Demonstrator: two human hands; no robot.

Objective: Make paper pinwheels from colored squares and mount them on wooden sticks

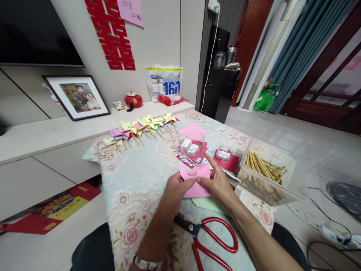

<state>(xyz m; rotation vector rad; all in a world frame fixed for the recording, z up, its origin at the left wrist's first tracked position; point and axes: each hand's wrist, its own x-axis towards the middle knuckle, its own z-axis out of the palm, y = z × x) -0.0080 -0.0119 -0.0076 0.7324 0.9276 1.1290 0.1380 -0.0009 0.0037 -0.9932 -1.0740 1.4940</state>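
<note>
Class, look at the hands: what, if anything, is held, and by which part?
The left hand and right hand hold the pink paper by its two sides, both thumbs near its middle.

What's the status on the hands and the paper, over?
Left hand and right hand both gripping pink paper. Paper creased, partly folded. Red-handled scissors lying close, between forearms.

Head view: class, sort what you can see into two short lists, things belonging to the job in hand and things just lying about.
Seem to belong:
- pink paper, held by the left hand and right hand
- red-handled scissors
- sticks
- paper pinwheels

Probably just lying about:
- framed photo
- red jar
- colourful cube
- green bag
</note>
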